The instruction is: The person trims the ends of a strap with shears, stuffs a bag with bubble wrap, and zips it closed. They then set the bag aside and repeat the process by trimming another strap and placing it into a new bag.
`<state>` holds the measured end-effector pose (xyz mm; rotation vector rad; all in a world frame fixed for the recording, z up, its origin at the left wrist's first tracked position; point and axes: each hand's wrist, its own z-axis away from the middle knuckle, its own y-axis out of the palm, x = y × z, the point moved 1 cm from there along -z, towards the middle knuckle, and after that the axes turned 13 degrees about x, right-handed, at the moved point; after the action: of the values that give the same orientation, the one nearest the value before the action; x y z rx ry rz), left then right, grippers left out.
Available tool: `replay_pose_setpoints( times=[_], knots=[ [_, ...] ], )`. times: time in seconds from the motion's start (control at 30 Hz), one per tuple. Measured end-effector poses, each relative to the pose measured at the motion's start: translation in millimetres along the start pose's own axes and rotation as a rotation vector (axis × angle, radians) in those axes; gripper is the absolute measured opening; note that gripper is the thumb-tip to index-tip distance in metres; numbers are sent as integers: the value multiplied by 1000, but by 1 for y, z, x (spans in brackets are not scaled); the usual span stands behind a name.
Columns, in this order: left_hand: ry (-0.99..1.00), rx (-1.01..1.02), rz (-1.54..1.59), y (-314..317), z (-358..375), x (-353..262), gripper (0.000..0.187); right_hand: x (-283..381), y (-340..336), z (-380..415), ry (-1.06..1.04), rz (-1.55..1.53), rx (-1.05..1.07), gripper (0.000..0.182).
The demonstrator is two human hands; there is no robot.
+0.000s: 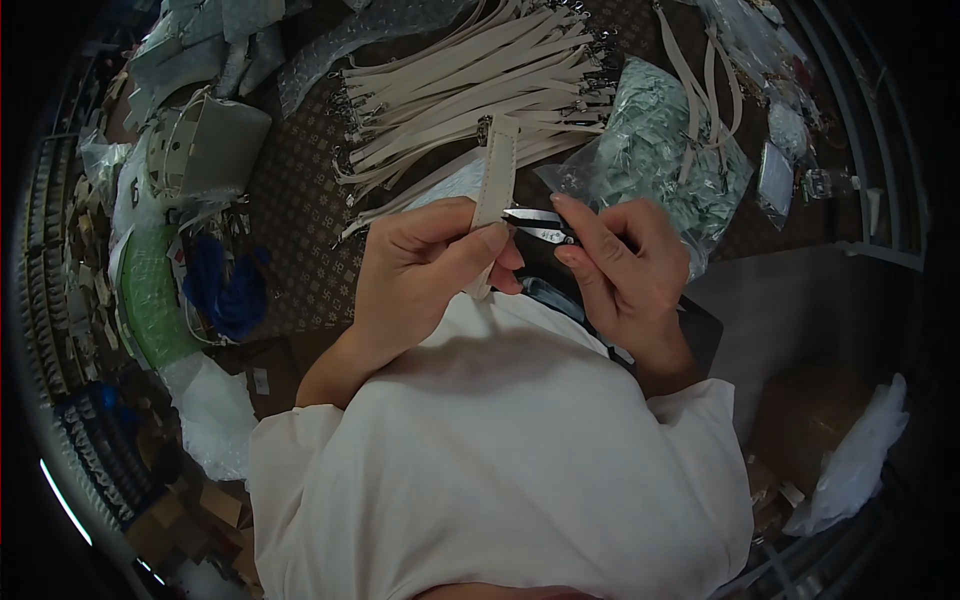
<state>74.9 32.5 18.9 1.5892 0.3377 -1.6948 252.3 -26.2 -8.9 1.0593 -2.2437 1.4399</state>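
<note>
Between the thumb and fingers of my left hand [412, 262] is a cream stitched strap [497, 172], held upright with a dark metal fitting near its top. My right hand [637, 262] is closed around small thread snips [540, 226]. Their blades point left, and the tips reach the strap's right edge just above my left thumb. Whether they touch a thread is too small to tell. Beyond my hands lies a big pile of cream straps [470, 85] with metal clasps at their ends.
A clear bag of pale green packets [655, 130] lies at the right, with loose straps [735, 90] over it. To the left are a pale handbag [215, 145], a blue bundle [225, 290] and green wrapped material [155, 295]. The tabletop [300, 215] has brown patterned paper.
</note>
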Motion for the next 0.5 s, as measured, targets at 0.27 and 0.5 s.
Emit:
replay_pose_setpoints(
  times=[0.27, 0.5],
  knots=[
    [25, -10, -94, 4, 0, -1, 15, 1, 1, 4, 54, -147, 5, 35],
    [57, -11, -103, 6, 0, -1, 14, 5, 6, 5, 43, -94, -67, 36]
  ],
)
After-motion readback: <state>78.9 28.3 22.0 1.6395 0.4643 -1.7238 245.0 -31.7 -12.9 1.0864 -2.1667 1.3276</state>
